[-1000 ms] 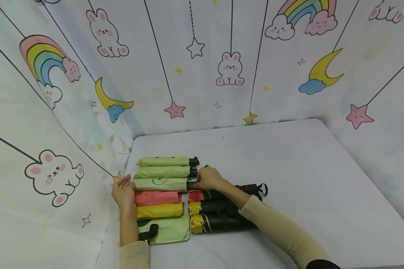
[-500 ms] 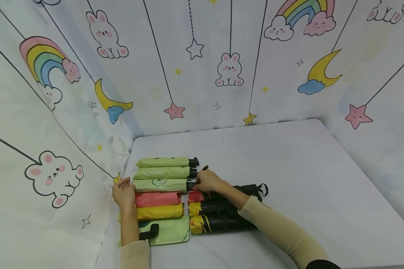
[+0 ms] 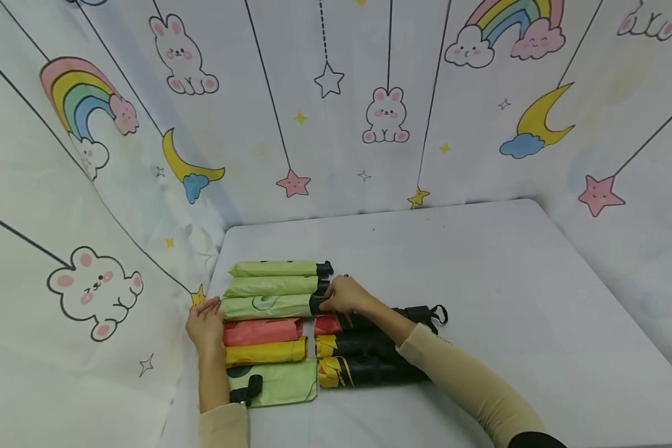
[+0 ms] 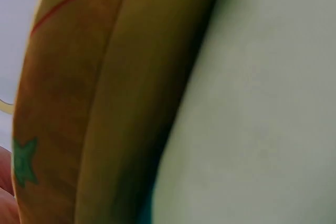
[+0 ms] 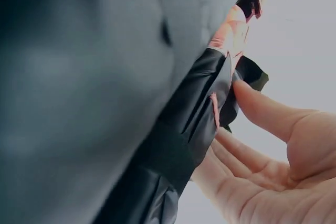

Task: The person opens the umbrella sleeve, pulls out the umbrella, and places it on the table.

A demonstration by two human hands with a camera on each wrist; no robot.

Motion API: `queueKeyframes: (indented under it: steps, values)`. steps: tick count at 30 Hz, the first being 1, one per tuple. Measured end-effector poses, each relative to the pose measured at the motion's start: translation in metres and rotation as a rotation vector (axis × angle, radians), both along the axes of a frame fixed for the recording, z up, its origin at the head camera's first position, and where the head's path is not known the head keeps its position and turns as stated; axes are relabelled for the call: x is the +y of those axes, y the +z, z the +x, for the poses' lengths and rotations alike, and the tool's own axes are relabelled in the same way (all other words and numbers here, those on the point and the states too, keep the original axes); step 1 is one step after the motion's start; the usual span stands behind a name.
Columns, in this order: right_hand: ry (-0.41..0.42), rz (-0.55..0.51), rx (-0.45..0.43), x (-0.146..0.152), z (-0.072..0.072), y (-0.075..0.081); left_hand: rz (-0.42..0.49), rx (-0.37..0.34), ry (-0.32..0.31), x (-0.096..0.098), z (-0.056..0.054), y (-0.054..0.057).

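Pinched the black end of the light-green folding umbrella lying just behind the red folding umbrella with the right hand, and rested the left hand loosely unclenched by the other tip, probably just to steady both ends.

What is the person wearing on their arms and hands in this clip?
The left hand and right hand are both ungloved. The left sleeve and right sleeve are beige, ending short of the wrists. Something black shows at the right sleeve's lower end; whether it is part of the garment, I can't tell.
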State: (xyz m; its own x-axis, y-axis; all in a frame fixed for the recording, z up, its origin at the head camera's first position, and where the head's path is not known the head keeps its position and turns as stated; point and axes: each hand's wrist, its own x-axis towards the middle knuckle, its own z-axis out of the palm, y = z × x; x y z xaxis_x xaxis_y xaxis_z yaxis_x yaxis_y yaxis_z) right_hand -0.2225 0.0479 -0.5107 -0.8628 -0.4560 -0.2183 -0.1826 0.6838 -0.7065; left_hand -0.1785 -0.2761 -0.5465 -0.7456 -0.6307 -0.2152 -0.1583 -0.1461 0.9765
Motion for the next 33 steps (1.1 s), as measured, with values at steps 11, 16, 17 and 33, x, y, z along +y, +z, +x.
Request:
queueKeyframes:
  steps: [11,16,17,33]
  values:
    - [-0.088,-0.218,-0.155,-0.002,-0.003,0.002,0.033,0.019,0.068,-0.001,0.002,-0.001]
    - [-0.155,-0.390,-0.234,-0.006,-0.003,0.004,0.041,0.028,0.054,-0.002,0.000,0.001]
    - [-0.164,-0.419,-0.250,-0.007,-0.003,0.004,0.041,0.029,0.052,-0.003,0.000,0.001]
    - [-0.290,-0.623,-0.351,-0.007,0.008,0.013,0.101,0.145,0.147,0.001,0.001,-0.002]
